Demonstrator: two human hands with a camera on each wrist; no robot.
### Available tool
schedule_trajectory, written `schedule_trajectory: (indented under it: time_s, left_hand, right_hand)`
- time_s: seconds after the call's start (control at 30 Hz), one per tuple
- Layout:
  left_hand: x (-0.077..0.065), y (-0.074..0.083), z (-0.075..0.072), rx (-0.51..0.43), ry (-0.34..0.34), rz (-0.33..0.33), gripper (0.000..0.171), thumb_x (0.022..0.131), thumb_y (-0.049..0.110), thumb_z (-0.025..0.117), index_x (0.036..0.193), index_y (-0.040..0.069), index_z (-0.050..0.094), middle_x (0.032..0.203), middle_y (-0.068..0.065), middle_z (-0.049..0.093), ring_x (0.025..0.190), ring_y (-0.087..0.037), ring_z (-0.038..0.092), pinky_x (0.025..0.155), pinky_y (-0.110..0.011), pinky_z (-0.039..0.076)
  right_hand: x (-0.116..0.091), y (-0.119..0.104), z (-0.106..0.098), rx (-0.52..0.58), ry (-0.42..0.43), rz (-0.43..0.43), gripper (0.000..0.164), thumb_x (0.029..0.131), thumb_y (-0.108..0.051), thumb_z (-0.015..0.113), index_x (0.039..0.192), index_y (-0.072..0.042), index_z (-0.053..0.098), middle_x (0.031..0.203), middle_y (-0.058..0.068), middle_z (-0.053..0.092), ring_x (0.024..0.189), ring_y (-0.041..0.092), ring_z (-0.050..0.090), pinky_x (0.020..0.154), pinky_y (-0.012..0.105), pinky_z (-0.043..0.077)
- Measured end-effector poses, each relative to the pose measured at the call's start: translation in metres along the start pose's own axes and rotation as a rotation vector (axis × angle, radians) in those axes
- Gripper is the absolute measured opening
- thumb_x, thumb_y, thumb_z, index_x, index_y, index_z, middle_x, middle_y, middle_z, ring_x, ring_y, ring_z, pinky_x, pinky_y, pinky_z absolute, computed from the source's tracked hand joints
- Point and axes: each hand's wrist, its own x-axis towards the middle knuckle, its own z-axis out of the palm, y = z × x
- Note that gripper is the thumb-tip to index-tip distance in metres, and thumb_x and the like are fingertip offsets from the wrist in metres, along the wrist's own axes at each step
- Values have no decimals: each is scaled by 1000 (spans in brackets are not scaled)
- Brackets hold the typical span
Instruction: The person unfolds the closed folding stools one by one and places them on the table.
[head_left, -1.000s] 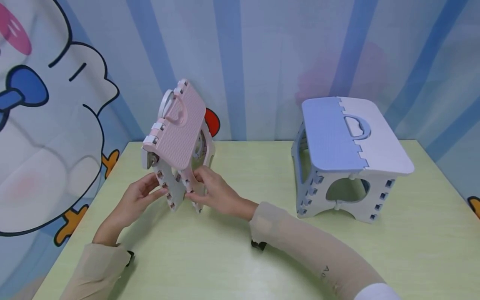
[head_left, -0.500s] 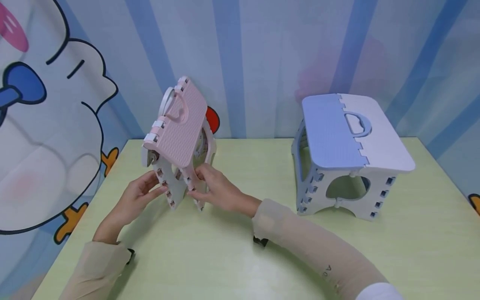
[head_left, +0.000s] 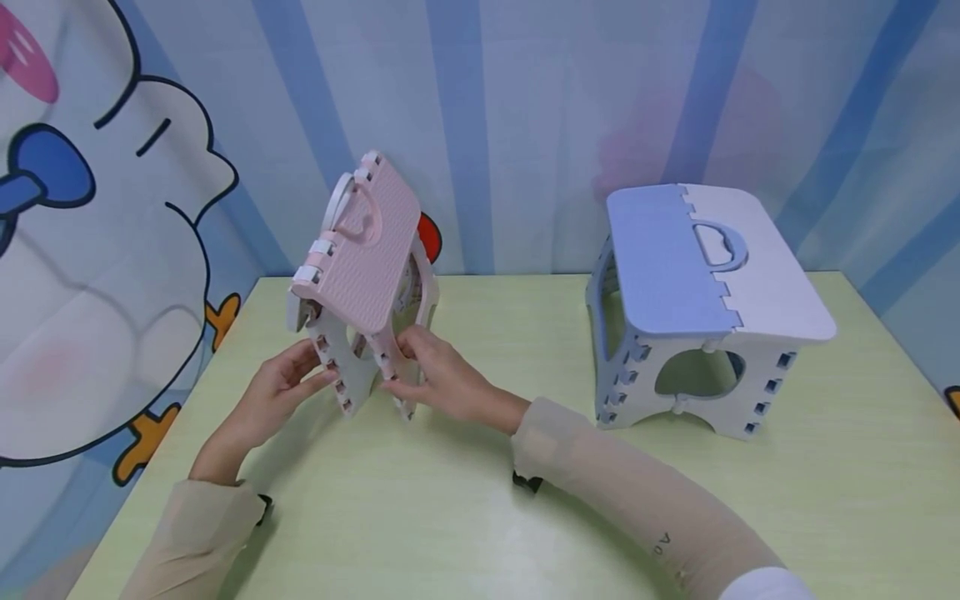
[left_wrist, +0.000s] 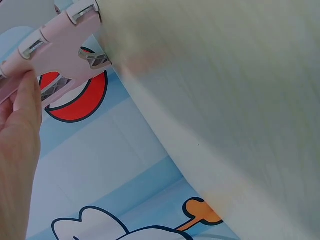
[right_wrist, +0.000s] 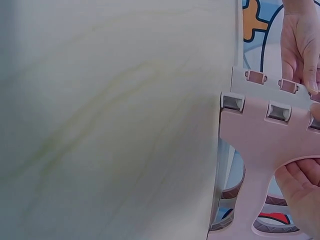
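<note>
A pink and white folding stool [head_left: 367, 267] stands half folded on the left of the table, its top peaked like a roof with the handles at the ridge. My left hand [head_left: 266, 392] pinches the edge of its white left leg panel between thumb and fingers. On the other side, my right hand [head_left: 446, 379] grips the pink right leg panel, fingers through the opening and thumb on the hinged edge. Both hands show beside the hinged legs in the right wrist view, the left hand [right_wrist: 300, 45] beyond the pink panel [right_wrist: 265, 130].
An unfolded blue and white folding stool [head_left: 675, 267] stands upright at the right. The pale green table [head_left: 465, 508] ends at a striped blue backdrop [head_left: 525, 133] with cartoon figures. A black strap piece [head_left: 527, 482] shows under the right sleeve.
My right hand and the pink leg panel have shifted slightly right, and the gap between the two leg panels looks a little wider. The left hand has hardly moved.
</note>
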Motion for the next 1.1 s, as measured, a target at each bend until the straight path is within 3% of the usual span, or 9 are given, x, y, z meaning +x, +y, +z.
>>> schedule_trajectory:
  time_s: [0.57, 1.1]
  left_hand:
    - [0, -3, -2, 2, -9, 12, 53, 102, 14, 60, 148, -1, 41, 147, -19, 48, 135, -41, 43, 97, -13, 42]
    - [1, -1, -1, 17, -5, -3, 52, 101, 14, 61, 148, 0, 42, 147, -20, 48, 136, -41, 43, 96, -12, 41]
  right_hand:
    - [-5, 3, -4, -26, 18, -21, 36, 92, -20, 75, 115, -7, 51, 112, 2, 54, 102, 12, 55, 91, 34, 52]
    - [-11, 5, -8, -22, 41, -42, 37, 91, -20, 75, 116, -8, 51, 113, 0, 55, 105, 11, 56, 92, 27, 50]
